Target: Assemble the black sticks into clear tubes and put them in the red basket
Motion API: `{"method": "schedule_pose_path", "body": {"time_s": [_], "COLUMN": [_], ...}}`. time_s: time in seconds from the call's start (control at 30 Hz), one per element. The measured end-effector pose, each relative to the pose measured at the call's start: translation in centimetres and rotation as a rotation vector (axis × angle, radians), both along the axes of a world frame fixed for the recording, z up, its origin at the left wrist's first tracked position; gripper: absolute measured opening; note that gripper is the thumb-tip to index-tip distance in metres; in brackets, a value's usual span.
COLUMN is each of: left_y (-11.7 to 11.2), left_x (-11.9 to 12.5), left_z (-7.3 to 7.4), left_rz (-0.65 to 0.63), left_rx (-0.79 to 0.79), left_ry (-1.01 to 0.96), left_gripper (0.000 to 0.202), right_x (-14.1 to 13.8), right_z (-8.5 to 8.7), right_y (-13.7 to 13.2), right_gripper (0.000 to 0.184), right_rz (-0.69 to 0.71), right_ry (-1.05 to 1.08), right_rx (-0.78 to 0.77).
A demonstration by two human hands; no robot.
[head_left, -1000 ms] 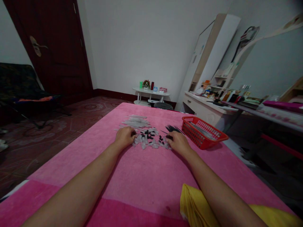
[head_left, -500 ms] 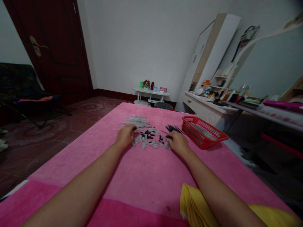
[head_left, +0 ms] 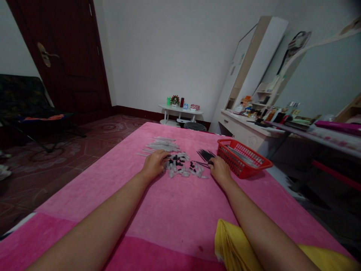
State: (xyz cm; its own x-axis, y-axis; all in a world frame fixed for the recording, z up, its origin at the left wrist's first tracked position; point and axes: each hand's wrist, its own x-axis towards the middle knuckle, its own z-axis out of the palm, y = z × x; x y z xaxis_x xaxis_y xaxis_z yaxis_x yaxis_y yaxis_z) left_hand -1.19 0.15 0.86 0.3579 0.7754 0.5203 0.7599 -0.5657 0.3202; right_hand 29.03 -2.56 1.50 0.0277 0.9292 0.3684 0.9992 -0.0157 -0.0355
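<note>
My left hand [head_left: 155, 164] rests at the left edge of a loose pile, its fingers curled and their tips hidden among the pieces. The pile mixes clear pen caps [head_left: 184, 173] with small black plugs [head_left: 177, 163]. My right hand [head_left: 221, 170] is pinched on the end of a thin dark pen refill [head_left: 200, 163] that points left over the pile. Just beyond that hand lies a bundle of black refills [head_left: 205, 154]. Past my left hand, translucent pen barrels [head_left: 162, 144] are stacked side by side.
A red plastic basket [head_left: 241, 175] holding long thin pens stands right of my right hand. Everything lies on a pink cloth [head_left: 180, 210]. Yellow fabric [head_left: 234, 241] lies under my right forearm. A dressing table [head_left: 239, 126] stands at the right.
My right hand has drawn back to the right from the pile, with a refill now showing in its fingers. My left hand has shifted slightly right, towards the caps.
</note>
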Motion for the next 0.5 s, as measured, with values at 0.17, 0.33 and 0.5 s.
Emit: {"method": "schedule_pose_path", "body": {"time_s": [0.17,0.33,0.5], "left_y": [0.3,0.2,-0.3], "left_x": [-0.1,-0.1,0.3], "left_z": [-0.3,-0.3,0.1], "left_rz": [-0.007,-0.038,-0.081], "left_rx": [0.017,0.042,0.05], "left_ry": [-0.039,-0.063,-0.081], "left_gripper": [0.026,0.025,0.023], "right_x": [-0.5,-2.6,-4.2], "right_z": [0.7,1.4,2.1], "right_y": [-0.3,-0.7,-1.3], "right_gripper": [0.015,0.012,0.01], "right_rz": [0.037,0.246,0.327], "right_ry": [0.046,0.085,0.079], "right_rx": [0.076,0.129,0.123]}}
